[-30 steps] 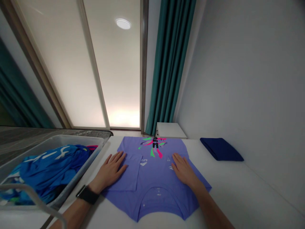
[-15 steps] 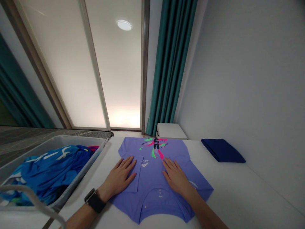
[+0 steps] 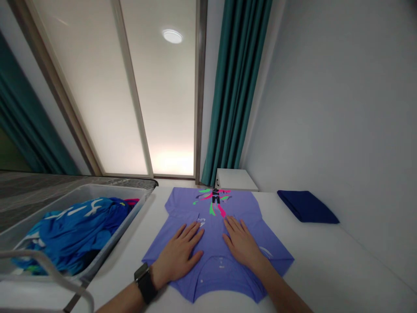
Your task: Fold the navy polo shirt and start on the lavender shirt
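Observation:
A periwinkle-blue T-shirt [image 3: 211, 265] lies flat and spread on a white surface [image 3: 319, 265], with a pink, green and black print at its far end. My left hand [image 3: 179, 252] rests palm down on the shirt's near left part, fingers spread. My right hand [image 3: 241, 243] presses flat just right of the middle, close to the left hand. Neither hand grips the cloth. A black watch [image 3: 145, 282] sits on my left wrist.
A grey plastic bin [image 3: 130, 213] with crumpled bright-blue clothing [image 3: 78, 234] stands left of the shirt. A folded navy cloth [image 3: 306, 208] lies to the right. A white box [image 3: 234, 179] stands beyond the shirt, and a white rail [image 3: 45, 265] crosses the lower left.
My left hand has slid right and toward the shirt's middle. The folded flap on the shirt's left side has gone, and that side now lies spread out. My right hand has barely moved.

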`<action>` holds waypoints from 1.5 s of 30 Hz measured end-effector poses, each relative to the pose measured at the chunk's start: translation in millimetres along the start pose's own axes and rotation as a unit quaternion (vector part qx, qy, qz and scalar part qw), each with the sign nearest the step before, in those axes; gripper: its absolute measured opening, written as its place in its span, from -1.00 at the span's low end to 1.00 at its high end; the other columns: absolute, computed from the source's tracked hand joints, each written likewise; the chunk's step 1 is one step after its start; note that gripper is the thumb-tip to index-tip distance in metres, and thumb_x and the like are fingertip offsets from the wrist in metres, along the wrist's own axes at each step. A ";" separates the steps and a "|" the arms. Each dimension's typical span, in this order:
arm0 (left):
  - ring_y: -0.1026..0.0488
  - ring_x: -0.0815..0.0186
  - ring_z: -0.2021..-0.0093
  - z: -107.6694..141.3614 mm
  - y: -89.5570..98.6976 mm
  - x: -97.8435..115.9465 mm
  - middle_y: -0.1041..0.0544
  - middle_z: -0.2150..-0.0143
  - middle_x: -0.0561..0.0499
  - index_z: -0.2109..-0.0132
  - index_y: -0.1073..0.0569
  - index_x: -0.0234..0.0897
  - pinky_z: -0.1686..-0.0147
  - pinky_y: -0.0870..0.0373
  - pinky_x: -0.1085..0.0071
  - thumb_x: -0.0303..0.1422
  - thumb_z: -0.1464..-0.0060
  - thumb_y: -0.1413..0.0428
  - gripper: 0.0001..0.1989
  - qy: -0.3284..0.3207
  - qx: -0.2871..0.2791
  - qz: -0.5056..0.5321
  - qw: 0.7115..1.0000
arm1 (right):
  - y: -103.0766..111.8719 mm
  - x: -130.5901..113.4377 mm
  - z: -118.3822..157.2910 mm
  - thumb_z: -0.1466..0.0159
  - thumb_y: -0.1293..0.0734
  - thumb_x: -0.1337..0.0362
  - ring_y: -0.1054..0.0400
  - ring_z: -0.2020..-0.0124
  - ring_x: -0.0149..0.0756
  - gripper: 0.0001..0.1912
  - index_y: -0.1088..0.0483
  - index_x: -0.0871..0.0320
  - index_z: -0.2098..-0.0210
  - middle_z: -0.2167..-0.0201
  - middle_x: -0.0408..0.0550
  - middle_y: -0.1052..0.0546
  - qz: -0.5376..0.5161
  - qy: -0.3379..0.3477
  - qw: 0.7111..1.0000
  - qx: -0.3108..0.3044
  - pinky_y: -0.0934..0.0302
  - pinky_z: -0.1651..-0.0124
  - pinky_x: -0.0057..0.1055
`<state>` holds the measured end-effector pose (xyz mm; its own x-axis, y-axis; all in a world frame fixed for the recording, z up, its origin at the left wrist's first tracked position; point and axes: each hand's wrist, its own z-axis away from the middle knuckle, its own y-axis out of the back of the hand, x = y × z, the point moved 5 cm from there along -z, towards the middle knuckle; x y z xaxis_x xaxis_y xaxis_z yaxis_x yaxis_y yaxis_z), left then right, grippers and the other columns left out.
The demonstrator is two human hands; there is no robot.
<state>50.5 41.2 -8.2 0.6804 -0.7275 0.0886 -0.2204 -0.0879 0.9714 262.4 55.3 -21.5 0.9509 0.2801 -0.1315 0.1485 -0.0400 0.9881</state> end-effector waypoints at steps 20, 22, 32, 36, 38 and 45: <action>-0.11 0.13 -0.36 -4.7 15.4 3.1 -0.19 -0.37 -0.07 -0.37 -0.11 -0.12 -0.33 -0.04 0.01 -0.14 -0.33 0.09 -0.47 -0.012 0.006 0.026 1.000 | 10.6 1.5 17.7 -0.41 -0.01 0.05 0.12 -0.39 -0.19 -0.41 -0.11 0.17 -0.34 -0.37 0.01 -0.08 -0.025 0.029 0.999 -0.001 0.31 -0.40 -0.10; -0.11 0.12 -0.36 -1.5 17.3 1.8 -0.15 -0.39 -0.06 -0.38 -0.08 -0.09 -0.32 -0.06 0.01 -0.13 -0.32 0.08 -0.45 -0.029 0.005 0.028 0.999 | 12.9 3.1 28.8 -0.40 -0.05 0.01 0.16 -0.40 -0.18 -0.39 -0.09 0.15 -0.35 -0.39 0.00 -0.04 -0.028 0.033 0.999 -0.011 0.34 -0.40 -0.10; -0.02 0.11 -0.39 26.7 14.2 -11.9 0.02 -0.44 -0.02 -0.42 0.11 -0.01 -0.33 0.00 0.02 -0.07 -0.31 0.09 -0.37 -0.036 -0.025 -0.010 0.999 | 7.0 10.7 64.5 -0.35 -0.05 -0.18 0.32 -0.42 -0.12 -0.22 0.09 0.12 -0.40 -0.43 -0.01 0.14 -0.043 0.018 0.997 -0.068 0.45 -0.40 -0.03; 0.00 0.12 -0.40 30.4 12.6 -7.8 0.04 -0.44 -0.02 -0.42 0.15 -0.02 -0.33 0.02 0.02 -0.08 -0.32 0.10 -0.36 -0.028 -0.033 -0.016 0.999 | 5.3 7.1 67.9 -0.35 -0.04 -0.18 0.34 -0.43 -0.12 -0.22 0.11 0.12 -0.40 -0.43 -0.03 0.16 -0.043 0.019 0.997 -0.057 0.48 -0.40 -0.04; 0.00 0.12 -0.40 34.1 13.0 -4.4 0.04 -0.44 -0.02 -0.42 0.17 -0.02 -0.33 0.01 0.02 -0.09 -0.32 0.10 -0.36 -0.023 -0.032 -0.022 0.999 | 6.4 5.1 71.7 -0.35 -0.04 -0.18 0.34 -0.43 -0.11 -0.22 0.11 0.13 -0.40 -0.43 -0.03 0.16 -0.045 0.022 0.997 -0.055 0.49 -0.40 -0.05; -0.02 0.10 -0.39 56.8 17.3 12.9 0.03 -0.44 0.01 -0.42 0.19 -0.01 -0.33 -0.02 0.03 -0.09 -0.32 0.10 -0.34 -0.012 -0.036 -0.023 0.999 | 8.9 -0.9 93.8 -0.35 -0.07 -0.14 0.30 -0.42 -0.10 -0.25 0.12 0.07 -0.40 -0.43 -0.06 0.16 -0.056 0.033 0.997 -0.049 0.45 -0.41 -0.03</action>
<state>15.8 -8.3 -2.7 0.6711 -0.7403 0.0391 -0.1381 -0.0730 0.9877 288.3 -35.3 -20.1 0.9091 0.3409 -0.2394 0.2226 0.0884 0.9709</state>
